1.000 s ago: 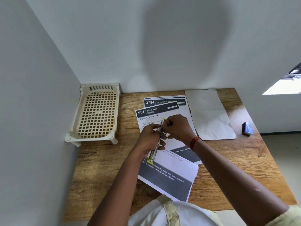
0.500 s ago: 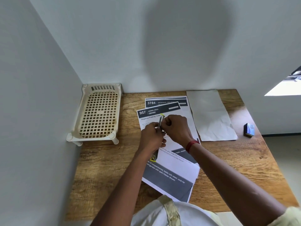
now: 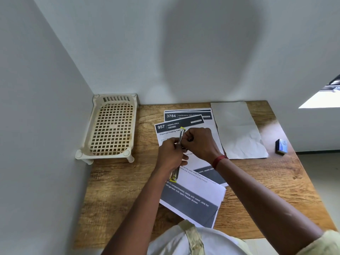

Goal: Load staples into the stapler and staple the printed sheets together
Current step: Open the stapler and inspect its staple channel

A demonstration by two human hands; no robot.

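Above the printed sheets (image 3: 191, 205), left hand (image 3: 171, 153) and right hand (image 3: 200, 142) fingers (image 3: 188, 139) clasp the stapler (image 3: 181, 134).

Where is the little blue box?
In the head view, the little blue box sits on the right side of the wooden table, just right of the blank white sheet.

I can't see the middle of the stapler (image 3: 181, 134) — the left hand (image 3: 170, 155) and right hand (image 3: 199, 142) cover it — and the label on the small box (image 3: 281, 146) is too blurred for me to read.
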